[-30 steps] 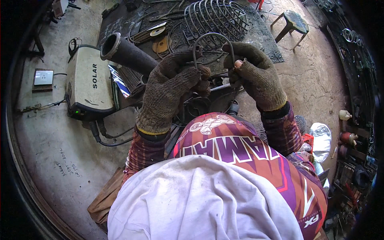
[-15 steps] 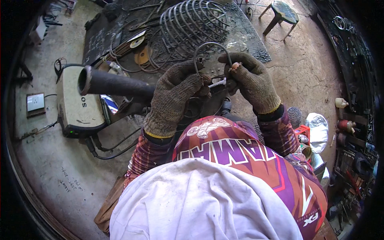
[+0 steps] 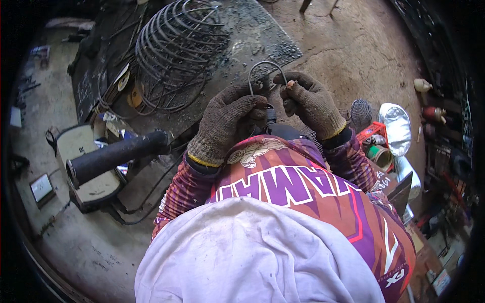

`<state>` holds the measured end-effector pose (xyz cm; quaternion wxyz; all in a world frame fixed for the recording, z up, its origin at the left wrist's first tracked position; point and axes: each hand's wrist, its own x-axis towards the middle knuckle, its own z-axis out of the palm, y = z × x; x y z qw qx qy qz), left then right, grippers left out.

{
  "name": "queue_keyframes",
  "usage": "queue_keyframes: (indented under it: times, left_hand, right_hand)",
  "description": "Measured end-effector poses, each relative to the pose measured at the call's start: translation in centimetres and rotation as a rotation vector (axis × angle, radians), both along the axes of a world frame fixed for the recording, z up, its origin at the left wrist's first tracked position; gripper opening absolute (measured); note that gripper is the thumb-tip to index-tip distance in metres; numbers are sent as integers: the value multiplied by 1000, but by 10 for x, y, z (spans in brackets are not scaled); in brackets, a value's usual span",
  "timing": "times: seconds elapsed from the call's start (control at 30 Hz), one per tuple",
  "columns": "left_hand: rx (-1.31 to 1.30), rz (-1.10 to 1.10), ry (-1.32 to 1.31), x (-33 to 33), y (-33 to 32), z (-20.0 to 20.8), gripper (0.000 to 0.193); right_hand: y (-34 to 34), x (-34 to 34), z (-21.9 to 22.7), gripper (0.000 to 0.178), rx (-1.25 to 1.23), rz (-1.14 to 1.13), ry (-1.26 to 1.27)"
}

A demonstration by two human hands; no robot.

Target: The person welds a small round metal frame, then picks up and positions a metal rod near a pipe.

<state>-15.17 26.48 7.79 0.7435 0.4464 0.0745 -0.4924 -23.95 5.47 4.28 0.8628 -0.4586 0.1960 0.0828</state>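
Observation:
A thin bent metal rod [image 3: 267, 62], curved into an arch, is held between both hands above my lap. My left hand [image 3: 228, 115], in a dirty brown knitted glove with a yellow cuff, closes on the rod's left end. My right hand [image 3: 314, 105], gloved alike, pinches its right end, and a bare fingertip shows through the worn glove. The rod's lower ends are hidden by the fingers. Beyond my left hand, a large coil of metal rod [image 3: 177, 45] lies on a dark worktable [image 3: 252, 43] strewn with grit.
To the left, a dark metal pipe [image 3: 118, 157] juts out over a beige boxy machine [image 3: 83, 144] with black cables. A red plastic crate [image 3: 373, 132] and a silver foil-like sheet [image 3: 395, 129] lie to the right. Tools and dark parts crowd the far right side.
My view has turned to the right, so the table, coil and pipe sit further left in the picture. Both hands still grip the bent rod, held much as before.

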Motion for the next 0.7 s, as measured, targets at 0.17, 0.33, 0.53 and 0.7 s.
queue_keyframes:
  times: [0.17,0.33,0.53,0.7]
  left_hand:
    - [-68,-46,-20,7,-17,-16,38]
    - [50,-69,-84,18,-51,-13,37]
    - [65,62,-108,35,-128,-15,33]
    - [-4,226,-119,44,-213,-33,32]
  right_hand:
    - [-11,-10,-2,34,1,-80,-32]
    - [-46,2,-9,34,4,-59,-47]
    - [-123,37,-25,39,-50,-16,-112]
    - [-218,67,-17,42,208,80,-135]
